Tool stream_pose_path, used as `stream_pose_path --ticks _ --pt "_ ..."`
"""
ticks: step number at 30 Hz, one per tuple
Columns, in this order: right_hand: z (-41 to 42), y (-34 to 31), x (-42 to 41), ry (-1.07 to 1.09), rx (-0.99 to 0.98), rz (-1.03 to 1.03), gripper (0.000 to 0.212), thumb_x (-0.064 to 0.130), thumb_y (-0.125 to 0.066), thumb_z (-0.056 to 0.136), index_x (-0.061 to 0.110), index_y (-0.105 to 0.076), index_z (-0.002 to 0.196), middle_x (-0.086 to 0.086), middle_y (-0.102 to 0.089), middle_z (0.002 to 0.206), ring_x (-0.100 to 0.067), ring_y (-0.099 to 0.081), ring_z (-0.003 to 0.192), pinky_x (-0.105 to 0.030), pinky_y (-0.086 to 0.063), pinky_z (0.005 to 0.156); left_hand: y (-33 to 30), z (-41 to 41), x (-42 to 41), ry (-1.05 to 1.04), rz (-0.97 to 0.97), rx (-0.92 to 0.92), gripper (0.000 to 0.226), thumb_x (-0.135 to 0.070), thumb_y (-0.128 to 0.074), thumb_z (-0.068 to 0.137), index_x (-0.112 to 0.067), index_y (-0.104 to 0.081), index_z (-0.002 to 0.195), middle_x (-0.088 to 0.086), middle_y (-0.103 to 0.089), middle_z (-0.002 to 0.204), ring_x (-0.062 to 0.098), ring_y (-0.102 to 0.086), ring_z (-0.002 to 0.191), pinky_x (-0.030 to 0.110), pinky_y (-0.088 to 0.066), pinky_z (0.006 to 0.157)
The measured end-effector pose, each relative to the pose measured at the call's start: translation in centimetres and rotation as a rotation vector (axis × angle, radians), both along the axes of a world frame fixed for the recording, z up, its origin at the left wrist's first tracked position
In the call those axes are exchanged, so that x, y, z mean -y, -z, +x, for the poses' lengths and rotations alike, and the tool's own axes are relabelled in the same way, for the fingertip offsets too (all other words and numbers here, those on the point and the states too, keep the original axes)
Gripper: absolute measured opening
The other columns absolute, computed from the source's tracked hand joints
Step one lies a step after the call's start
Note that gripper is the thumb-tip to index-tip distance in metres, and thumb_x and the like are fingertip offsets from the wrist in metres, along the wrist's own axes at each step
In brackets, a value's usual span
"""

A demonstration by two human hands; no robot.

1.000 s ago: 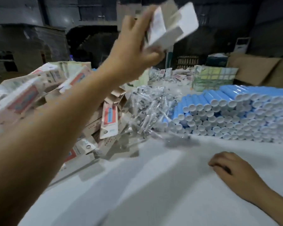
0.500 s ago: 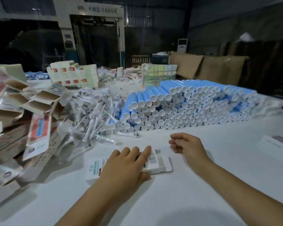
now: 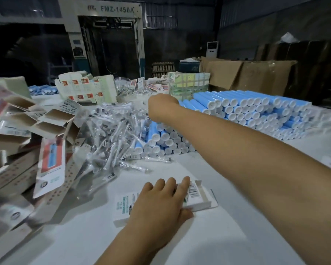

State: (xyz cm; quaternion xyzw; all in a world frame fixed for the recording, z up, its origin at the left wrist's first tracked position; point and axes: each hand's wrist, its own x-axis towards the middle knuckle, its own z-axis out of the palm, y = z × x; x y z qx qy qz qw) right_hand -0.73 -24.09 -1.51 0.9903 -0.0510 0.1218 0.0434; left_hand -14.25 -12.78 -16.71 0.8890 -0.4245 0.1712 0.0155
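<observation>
Near the front of the tabletop (image 3: 227, 236), the left hand (image 3: 161, 203) lies flat on a white box (image 3: 198, 197), its fingers (image 3: 185, 183) straight and slightly apart, pressing it down. Farther back, the right hand (image 3: 161, 106) hangs where the bagged brush heads (image 3: 111, 134) meet the blue tubes (image 3: 256, 111). Its fingers point away, perhaps touching the heap, and I cannot tell whether they are apart or clamped.

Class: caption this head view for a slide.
Left hand rests on a white carton; right hand reaches toward stacked blue tubes.
</observation>
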Motion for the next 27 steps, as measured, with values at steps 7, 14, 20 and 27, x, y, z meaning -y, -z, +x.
stream_pose_path --ticks 7,14,20,27 --pt "1.8 0.6 -0.8 0.087 -0.145 -0.079 0.022 0.008 -0.043 0.092 0.007 -0.042 0.071 -0.006 -0.044 0.096 -0.025 -0.047 0.086 -0.032 -0.041 0.072 0.3 0.2 0.0 -0.001 0.002 -0.009 0.072 -0.060 -0.035 0.091 -0.023 -0.016 0.151 0.000 -0.049 0.125 0.026 -0.048 0.109 0.039 -0.039 0.086" --pt "1.8 -0.3 -0.4 0.115 -0.163 -0.034 0.024 0.007 -0.047 0.090 0.007 -0.037 0.068 -0.009 -0.033 0.076 -0.022 -0.040 0.067 -0.029 -0.040 0.069 0.6 0.4 0.1 -0.005 -0.009 0.002 0.071 -0.062 -0.028 0.092 -0.027 -0.005 0.149 -0.002 -0.040 0.128 0.025 -0.041 0.113 0.039 -0.033 0.088" --pt "-0.5 -1.3 1.7 -0.023 0.122 0.338 0.036 0.024 -0.061 0.085 0.008 -0.050 0.115 -0.002 -0.050 0.083 -0.018 -0.051 0.071 -0.027 -0.036 0.049 0.5 0.3 -0.1 0.012 -0.006 -0.003 0.070 -0.062 -0.026 0.093 -0.030 0.000 0.149 -0.004 -0.038 0.130 0.023 -0.039 0.114 0.037 -0.032 0.089" --pt "-12.5 3.6 8.4 -0.265 0.417 1.265 0.088 0.007 -0.059 0.082 0.042 -0.009 0.147 -0.009 -0.066 0.086 -0.021 -0.064 0.048 -0.024 -0.043 0.037 0.3 0.2 0.1 -0.017 -0.014 0.011 0.073 -0.065 -0.028 0.091 -0.029 -0.005 0.151 -0.006 -0.042 0.129 0.022 -0.044 0.115 0.036 -0.034 0.090"
